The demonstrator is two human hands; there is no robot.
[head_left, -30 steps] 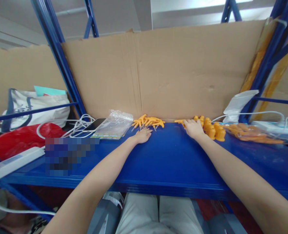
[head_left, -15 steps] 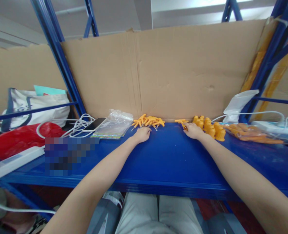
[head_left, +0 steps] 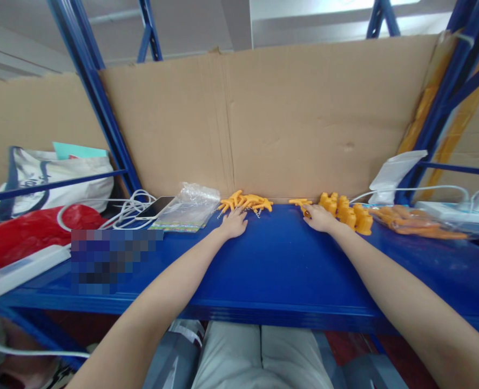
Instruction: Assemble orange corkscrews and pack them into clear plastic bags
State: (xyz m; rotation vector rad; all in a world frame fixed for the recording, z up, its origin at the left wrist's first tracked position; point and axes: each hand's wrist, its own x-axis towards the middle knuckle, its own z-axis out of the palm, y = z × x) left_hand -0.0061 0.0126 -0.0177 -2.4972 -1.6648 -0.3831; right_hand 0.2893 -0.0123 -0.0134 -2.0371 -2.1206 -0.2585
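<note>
My left hand (head_left: 234, 222) lies with its fingers stretched out at the front edge of a pile of orange branching pieces (head_left: 256, 202) with small metal chains. Its fingertips reach the nearest pieces. Over on the right, my right hand (head_left: 321, 218) has its thumb and fingers closed round a small orange piece (head_left: 306, 213), mostly hidden by the fingers. Just behind those fingers lie a few thin orange pieces (head_left: 299, 201). Beside that hand, a group of chunky orange pieces (head_left: 346, 212) stands upright in rows.
A clear plastic bag (head_left: 417, 220) of orange parts lies at the right. Left of the pile are flat clear packets (head_left: 188, 210), a phone (head_left: 157, 207), white cables (head_left: 132, 209) and a red bag (head_left: 71, 220). A cardboard panel (head_left: 280, 124) closes the back of the blue table (head_left: 280, 265).
The fingers of my left hand have spread out from a curled position against the pile. My right hand stays at nearly the same spot. The whole view has shifted slightly.
</note>
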